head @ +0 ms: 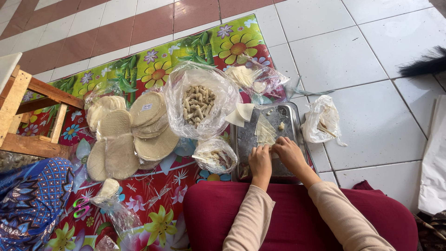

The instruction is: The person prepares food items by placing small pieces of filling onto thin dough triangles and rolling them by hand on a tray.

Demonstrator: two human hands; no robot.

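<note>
A metal tray lies on the floor in front of my knees. On it lies a thin pale wrapper sheet. My left hand and my right hand rest side by side on the near end of that wrapper, fingers curled down onto it as if rolling it. What is under the fingers is hidden. A small lump of filling sits further up the tray. Loose folded wrappers lie at the tray's far left corner.
A clear bag of finished rolls stands left of the tray, with stacks of round wrappers beyond it on a flowered mat. Smaller plastic bags lie around. A wooden stool stands far left, scissors near left.
</note>
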